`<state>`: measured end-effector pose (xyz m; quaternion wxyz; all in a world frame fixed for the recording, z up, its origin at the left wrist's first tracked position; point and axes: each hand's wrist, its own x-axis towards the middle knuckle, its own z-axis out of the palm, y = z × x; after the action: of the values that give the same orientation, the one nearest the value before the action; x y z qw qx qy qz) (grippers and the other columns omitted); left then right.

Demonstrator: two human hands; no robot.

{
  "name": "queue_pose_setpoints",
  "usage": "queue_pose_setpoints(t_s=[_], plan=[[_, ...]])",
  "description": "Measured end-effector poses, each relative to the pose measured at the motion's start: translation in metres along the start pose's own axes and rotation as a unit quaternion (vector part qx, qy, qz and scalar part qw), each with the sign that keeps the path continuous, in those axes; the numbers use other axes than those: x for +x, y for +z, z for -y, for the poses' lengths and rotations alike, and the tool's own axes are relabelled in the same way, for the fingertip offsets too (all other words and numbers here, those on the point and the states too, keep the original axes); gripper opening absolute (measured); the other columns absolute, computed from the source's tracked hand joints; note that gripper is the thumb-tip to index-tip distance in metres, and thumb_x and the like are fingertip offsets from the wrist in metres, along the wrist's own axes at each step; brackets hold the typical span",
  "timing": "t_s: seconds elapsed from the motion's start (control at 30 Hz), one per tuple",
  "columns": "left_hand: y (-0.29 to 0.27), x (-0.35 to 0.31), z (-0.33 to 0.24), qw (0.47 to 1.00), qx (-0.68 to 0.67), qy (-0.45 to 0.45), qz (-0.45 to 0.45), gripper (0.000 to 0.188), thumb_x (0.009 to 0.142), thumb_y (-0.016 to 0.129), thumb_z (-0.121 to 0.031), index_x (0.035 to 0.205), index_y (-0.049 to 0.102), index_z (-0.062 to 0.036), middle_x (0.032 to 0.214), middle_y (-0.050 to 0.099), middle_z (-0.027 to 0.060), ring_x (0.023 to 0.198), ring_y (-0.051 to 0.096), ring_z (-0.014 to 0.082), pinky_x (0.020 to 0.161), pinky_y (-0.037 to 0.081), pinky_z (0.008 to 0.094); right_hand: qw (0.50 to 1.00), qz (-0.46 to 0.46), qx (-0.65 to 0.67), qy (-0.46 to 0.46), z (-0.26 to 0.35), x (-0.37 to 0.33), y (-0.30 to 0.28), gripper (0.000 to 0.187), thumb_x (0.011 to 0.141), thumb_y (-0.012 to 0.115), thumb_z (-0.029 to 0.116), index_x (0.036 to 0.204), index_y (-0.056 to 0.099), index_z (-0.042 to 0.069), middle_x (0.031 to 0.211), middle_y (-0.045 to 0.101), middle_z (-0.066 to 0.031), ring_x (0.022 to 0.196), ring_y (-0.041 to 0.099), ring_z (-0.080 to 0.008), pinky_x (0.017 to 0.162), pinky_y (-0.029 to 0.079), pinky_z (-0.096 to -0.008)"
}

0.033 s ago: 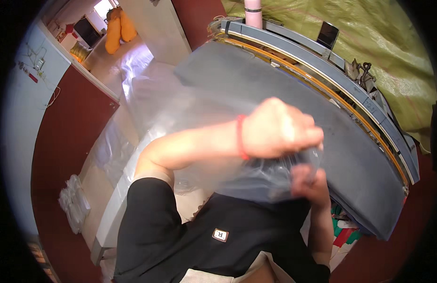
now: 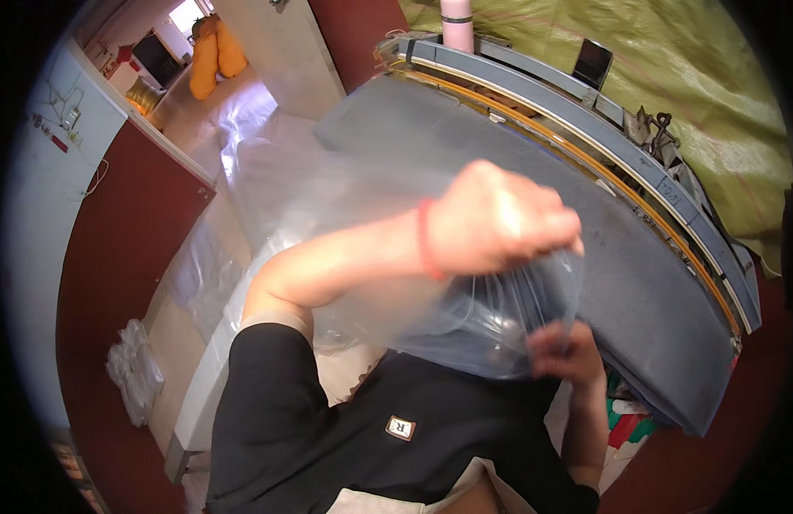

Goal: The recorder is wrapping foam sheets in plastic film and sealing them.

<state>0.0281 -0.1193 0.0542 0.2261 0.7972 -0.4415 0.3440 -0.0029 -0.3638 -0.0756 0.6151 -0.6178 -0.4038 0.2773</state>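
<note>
A long sheet of clear plastic film (image 2: 490, 321) is drawn across in front of me, trailing off to the far left. My left hand (image 2: 503, 218), with a red band round its wrist, is closed in a fist on the film's gathered upper part. Below it, the fingers of my right hand (image 2: 568, 349) are curled at the lower right edge of the film, pinching it; they are slightly blurred. Folds and wrinkles run through the film between the two hands.
A grey padded worktable (image 2: 645, 274) with a curved-looking metal rail (image 2: 533, 90) lies ahead. Beyond the rail are a pink bottle (image 2: 457, 26), a phone (image 2: 592, 64) and scissors (image 2: 660, 128) on green sheeting. Bundled plastic (image 2: 135, 368) lies left. Orange sacks (image 2: 216, 56) stand far back.
My left hand has risen slightly and shifted left. The film between my hands hangs more spread out, and my right hand has moved slightly.
</note>
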Motion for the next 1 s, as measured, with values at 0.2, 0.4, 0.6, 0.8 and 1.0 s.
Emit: queue_pose_setpoints(t_s=[0.2, 0.4, 0.6, 0.8, 1.0], plan=[[-0.015, -0.019, 0.041, 0.971, -0.122, -0.146, 0.144, 0.023, 0.073, 0.066, -0.023, 0.071, 0.054, -0.0033, 0.056, 0.051, 0.0087, 0.047, 0.05, 0.0223, 0.044, 0.038, 0.029, 0.774, -0.399, -0.378, 0.314, 0.001, -0.221, -0.066, 0.005, 0.073, 0.057, 0.002, 0.077, 0.06, 0.0, 0.063, 0.057, -0.0047, 0.06, 0.051, -0.0101, 0.058, 0.043, -0.0261], [0.016, -0.122, 0.084, 0.825, -0.156, -0.157, 0.52, 0.022, 0.072, 0.064, -0.025, 0.086, 0.056, -0.0095, 0.069, 0.056, 0.0148, 0.066, 0.054, 0.0341, 0.057, 0.041, 0.0414, 0.449, -0.783, -0.397, 0.166, 0.076, -0.483, -0.126, 0.028, 0.086, 0.051, 0.025, 0.103, 0.059, 0.004, 0.097, 0.06, -0.0062, 0.088, 0.055, -0.0147, 0.079, 0.043, -0.0273], [-0.124, -0.129, 0.252, 0.662, 0.185, -0.4, 0.606, 0.026, 0.066, 0.064, -0.01, 0.092, 0.063, -0.0107, 0.078, 0.063, 0.0124, 0.067, 0.06, 0.0229, 0.063, 0.048, 0.034, 0.453, -0.833, -0.286, 0.137, 0.054, -0.561, -0.175, 0.031, 0.087, 0.049, 0.025, 0.108, 0.057, 0.004, 0.103, 0.058, -0.0067, 0.091, 0.055, -0.0161, 0.081, 0.043, -0.0271], [-0.147, -0.036, 0.26, 0.842, 0.486, -0.14, -0.187, 0.016, 0.072, 0.062, -0.01, 0.087, 0.059, -0.0067, 0.086, 0.06, 0.011, 0.075, 0.058, 0.0264, 0.067, 0.046, 0.0348, 0.461, -0.823, -0.27, 0.191, -0.007, -0.535, -0.217, 0.027, 0.082, 0.047, 0.007, 0.107, 0.056, 0.001, 0.1, 0.059, -0.007, 0.089, 0.054, -0.0151, 0.08, 0.04, -0.0261], [0.001, -0.186, 0.314, 0.871, 0.277, -0.363, 0.184, 0.049, 0.076, 0.061, -0.03, 0.118, 0.048, -0.0107, 0.13, 0.037, 0.0125, 0.123, 0.029, 0.0291, 0.098, 0.029, 0.0414, 0.545, -0.741, -0.315, 0.232, -0.028, -0.5, -0.227, 0.015, 0.081, 0.053, 0.01, 0.089, 0.06, 0.0, 0.082, 0.058, 0.0002, 0.075, 0.051, -0.0092, 0.07, 0.04, -0.0217]])
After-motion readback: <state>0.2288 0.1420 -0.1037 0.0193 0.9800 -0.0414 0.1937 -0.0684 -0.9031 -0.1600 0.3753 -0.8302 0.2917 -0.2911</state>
